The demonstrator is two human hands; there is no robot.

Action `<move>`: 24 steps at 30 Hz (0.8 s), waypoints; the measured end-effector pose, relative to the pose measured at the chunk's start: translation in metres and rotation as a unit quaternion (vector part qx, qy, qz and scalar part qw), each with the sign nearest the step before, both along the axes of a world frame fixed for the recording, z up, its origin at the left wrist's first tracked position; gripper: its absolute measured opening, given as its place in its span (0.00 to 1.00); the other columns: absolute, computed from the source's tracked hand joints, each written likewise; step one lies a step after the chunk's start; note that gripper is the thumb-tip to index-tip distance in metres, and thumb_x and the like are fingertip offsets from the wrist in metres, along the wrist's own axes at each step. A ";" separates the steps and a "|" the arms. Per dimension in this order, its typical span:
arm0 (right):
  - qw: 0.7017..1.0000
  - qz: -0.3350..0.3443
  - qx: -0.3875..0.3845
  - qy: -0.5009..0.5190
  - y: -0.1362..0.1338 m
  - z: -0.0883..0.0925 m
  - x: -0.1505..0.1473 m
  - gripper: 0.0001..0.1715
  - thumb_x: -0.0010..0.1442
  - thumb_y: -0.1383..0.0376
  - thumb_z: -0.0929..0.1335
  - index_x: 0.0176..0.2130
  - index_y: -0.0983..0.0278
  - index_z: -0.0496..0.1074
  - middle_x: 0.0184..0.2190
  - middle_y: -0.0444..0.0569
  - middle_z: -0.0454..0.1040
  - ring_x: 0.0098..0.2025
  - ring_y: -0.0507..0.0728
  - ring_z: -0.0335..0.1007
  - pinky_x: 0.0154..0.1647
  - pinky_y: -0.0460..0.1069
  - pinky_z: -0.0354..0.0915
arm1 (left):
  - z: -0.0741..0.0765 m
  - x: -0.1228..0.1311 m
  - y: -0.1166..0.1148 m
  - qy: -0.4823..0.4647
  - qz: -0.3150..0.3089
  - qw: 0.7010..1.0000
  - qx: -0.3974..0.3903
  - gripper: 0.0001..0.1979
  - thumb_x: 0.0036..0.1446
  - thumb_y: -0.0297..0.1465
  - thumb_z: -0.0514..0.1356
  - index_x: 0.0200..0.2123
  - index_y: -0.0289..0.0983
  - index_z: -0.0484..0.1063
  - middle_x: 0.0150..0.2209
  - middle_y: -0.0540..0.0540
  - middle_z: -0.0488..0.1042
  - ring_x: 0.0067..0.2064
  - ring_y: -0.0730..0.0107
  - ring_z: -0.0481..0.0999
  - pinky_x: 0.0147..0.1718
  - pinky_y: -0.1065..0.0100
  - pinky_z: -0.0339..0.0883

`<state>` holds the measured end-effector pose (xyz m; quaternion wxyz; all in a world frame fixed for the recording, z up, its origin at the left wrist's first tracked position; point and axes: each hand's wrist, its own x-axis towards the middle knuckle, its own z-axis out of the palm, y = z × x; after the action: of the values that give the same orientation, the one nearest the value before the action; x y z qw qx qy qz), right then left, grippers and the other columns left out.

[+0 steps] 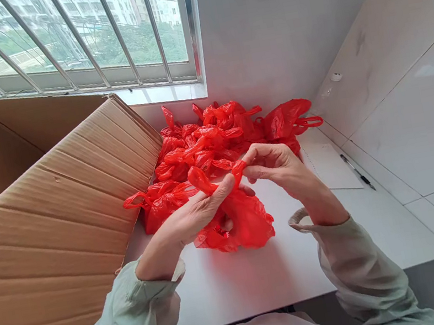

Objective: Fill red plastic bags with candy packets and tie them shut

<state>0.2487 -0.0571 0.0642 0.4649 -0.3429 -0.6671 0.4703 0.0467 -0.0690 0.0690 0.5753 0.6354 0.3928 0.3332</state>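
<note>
A red plastic bag [252, 220] hangs between my two hands, just above the white tabletop. My left hand [196, 211] is closed round its gathered neck, the thumb lying along the top and some fingers hidden behind the plastic. Between the thumb and forefinger of my right hand [278, 165], a twisted end of the same bag is pinched. One loop of the bag sticks up beside my left thumb. What the bag holds, if anything, cannot be made out.
A heap of red plastic bags [212, 135] lies against the wall behind my hands. On the left stands a large open cardboard box [79, 192]. Paper [333, 167] and a pen [357, 171] lie at the right, by the tiled wall. A barred window is behind the box.
</note>
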 end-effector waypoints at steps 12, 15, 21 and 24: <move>0.932 0.089 0.260 -0.234 -0.056 -0.002 0.007 0.06 0.61 0.65 0.71 0.31 0.58 0.78 0.51 0.49 0.71 0.59 0.62 0.58 0.63 0.60 0.56 | -0.011 -0.019 -0.010 -0.074 -0.111 0.983 -0.130 0.09 0.55 0.34 0.67 0.36 0.37 0.72 0.31 0.50 0.73 0.33 0.72 0.74 0.32 0.73 0.68; 0.947 0.133 0.225 -0.187 -0.046 -0.013 0.008 0.03 0.58 0.62 0.73 0.33 0.57 0.79 0.55 0.49 0.67 0.60 0.61 0.59 0.64 0.60 0.54 | -0.018 -0.024 -0.014 -0.064 -0.131 0.985 -0.095 0.09 0.53 0.31 0.67 0.35 0.38 0.70 0.34 0.49 0.73 0.34 0.71 0.72 0.33 0.71 0.67; 0.980 0.198 0.020 -0.006 -0.023 -0.045 -0.006 0.45 0.50 0.57 0.77 0.62 0.54 0.60 0.59 0.52 0.66 0.62 0.61 0.62 0.62 0.58 0.59 | -0.007 -0.027 -0.028 0.090 -0.162 0.980 0.075 0.07 0.53 0.27 0.60 0.27 0.37 0.63 0.23 0.54 0.63 0.25 0.77 0.58 0.23 0.74 0.55; 0.978 0.203 -0.029 -0.031 -0.023 -0.049 -0.014 0.39 0.54 0.59 0.75 0.61 0.58 0.63 0.44 0.49 0.76 0.49 0.58 0.72 0.53 0.54 0.66 | -0.004 -0.023 -0.037 0.197 -0.065 0.948 0.242 0.09 0.52 0.22 0.56 0.25 0.38 0.58 0.21 0.56 0.59 0.24 0.77 0.53 0.22 0.74 0.49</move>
<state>0.2348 -0.0798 0.0151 0.3286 -0.2285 -0.7231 0.5630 0.0242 -0.1063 0.0646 0.3355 0.8326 0.3639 0.2484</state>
